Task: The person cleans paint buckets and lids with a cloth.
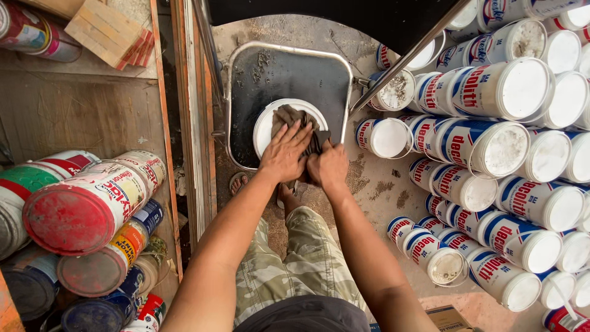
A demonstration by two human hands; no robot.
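Head view: we find the white bucket (pixel 270 126) at the centre of the frame, standing on a black metal tray (pixel 289 74) with a bright rim. Its round top faces the camera, so its long axis runs straight up toward us. It lies directly ahead of both hands, beyond the knees in camouflage shorts (pixel 295 270).

The left hand (pixel 286 152) lies flat, fingers spread, pressing a brown rag (pixel 289 115) onto the bucket top; it is the nearer hand. The right hand (pixel 329 167) is closed on the rag's dark bunched end at the bucket's near edge.

The rag looks soft and creased, the bucket smooth plastic. White buckets with blue-and-red labels (pixel 491 141) lie stacked at right; stained paint cans (pixel 80 209) fill wooden shelves at left.
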